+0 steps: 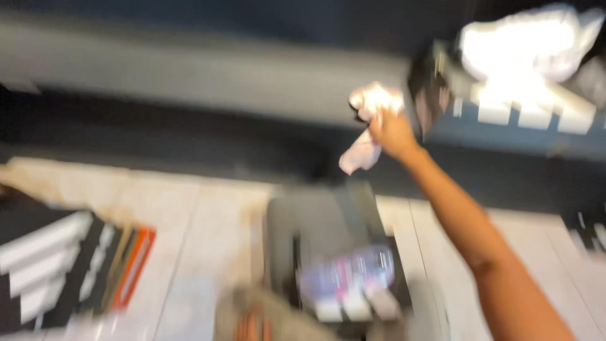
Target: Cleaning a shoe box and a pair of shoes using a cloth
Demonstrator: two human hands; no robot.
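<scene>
The picture is badly blurred. My right hand [391, 132] reaches up and away from me, with my bare forearm running down to the lower right corner. Its fingers are closed on a crumpled pale pink-white cloth or paper [371, 120], part of which hangs below the hand. Just right of the hand stands a dark box [435, 95] with a white bag or bundle [527, 41] on top. My left hand is not in view.
A grey ledge [189, 76] crosses the upper frame above a dark band. Below lies a pale tiled floor [202, 221]. A black-and-white striped item with an orange edge [76, 259] sits at lower left. A grey object with a colourful pack [344, 278] lies bottom centre.
</scene>
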